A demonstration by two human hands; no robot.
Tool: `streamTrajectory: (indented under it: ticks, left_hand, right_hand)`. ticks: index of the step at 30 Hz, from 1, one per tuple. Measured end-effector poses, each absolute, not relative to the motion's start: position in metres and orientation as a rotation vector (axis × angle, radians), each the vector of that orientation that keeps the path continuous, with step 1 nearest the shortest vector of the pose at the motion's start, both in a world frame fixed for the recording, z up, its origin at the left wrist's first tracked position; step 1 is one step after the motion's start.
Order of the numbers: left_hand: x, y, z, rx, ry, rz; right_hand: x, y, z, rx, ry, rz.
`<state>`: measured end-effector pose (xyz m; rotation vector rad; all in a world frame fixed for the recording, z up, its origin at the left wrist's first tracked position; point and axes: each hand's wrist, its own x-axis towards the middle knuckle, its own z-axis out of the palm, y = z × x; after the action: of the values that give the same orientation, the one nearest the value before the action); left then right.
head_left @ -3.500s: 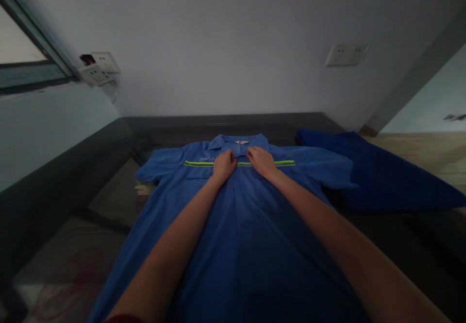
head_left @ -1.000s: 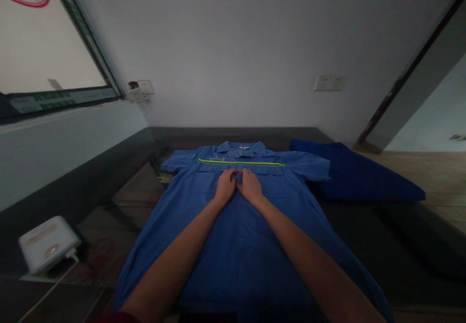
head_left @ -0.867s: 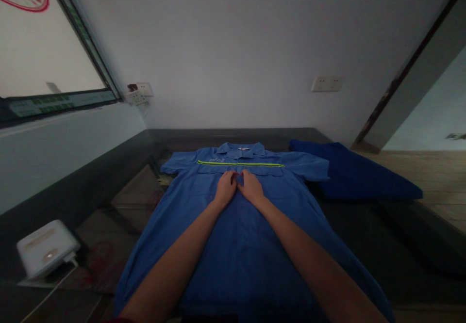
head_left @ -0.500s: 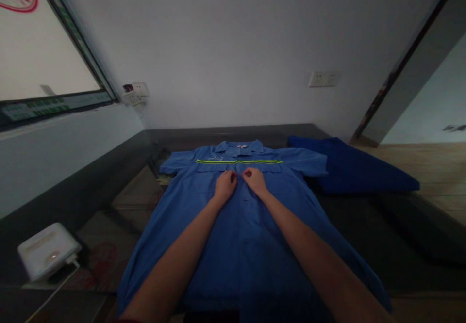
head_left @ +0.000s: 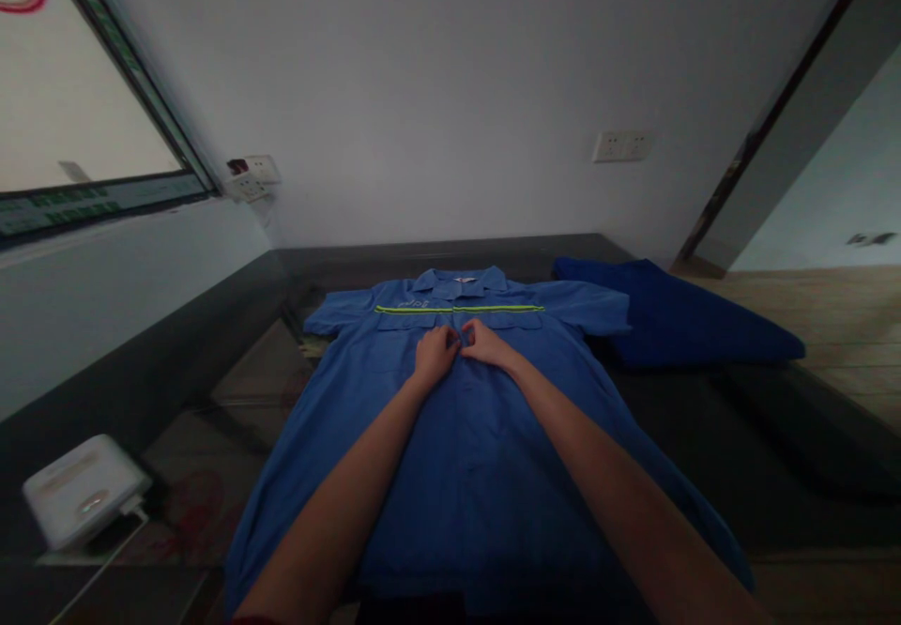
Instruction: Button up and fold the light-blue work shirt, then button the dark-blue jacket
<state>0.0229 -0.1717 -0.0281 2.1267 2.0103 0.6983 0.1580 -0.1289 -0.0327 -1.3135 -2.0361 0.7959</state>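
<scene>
A blue short-sleeved work shirt [head_left: 394, 400] lies spread face up on the dark table, its collar toward the wall and a yellow-green stripe across the chest. Both my hands meet at its front placket, just below the stripe. My left hand [head_left: 437, 351] pinches the placket edge from the left side. Close beside it, my right hand [head_left: 484, 342] has thumb and fingers curled together on the other edge of the same placket. Whether a button sits between the fingertips is too small to make out.
To the right lies a folded dark blue cloth [head_left: 676, 315] near the shirt's sleeve. A white box-shaped device [head_left: 88, 492] with a cable stands at the left on the dark table [head_left: 704, 456]. Sockets [head_left: 623, 146] are on the wall behind.
My right hand has shifted slightly left and turned, bringing its fingertips nearer to my left hand at the placket. The camera view has moved a little.
</scene>
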Motion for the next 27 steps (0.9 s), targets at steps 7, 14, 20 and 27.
streamTrajectory:
  ticks: [7,14,20,27]
  left_hand:
    - [0.022,-0.166,-0.031,2.085,2.017,0.708]
    - [0.023,-0.166,-0.029,2.064,2.03,0.682]
    - [0.025,-0.172,-0.028,2.074,1.998,0.764]
    - [0.02,-0.166,-0.034,2.034,1.886,0.945]
  right_hand:
    - [0.16,-0.133,-0.036,-1.269,-1.951,0.848]
    - [0.162,-0.129,-0.039,-1.19,-1.791,0.982]
    - [0.168,-0.128,-0.034,-1.141,-1.717,1.106]
    - [0.161,-0.13,-0.035,-1.182,-1.756,1.064]
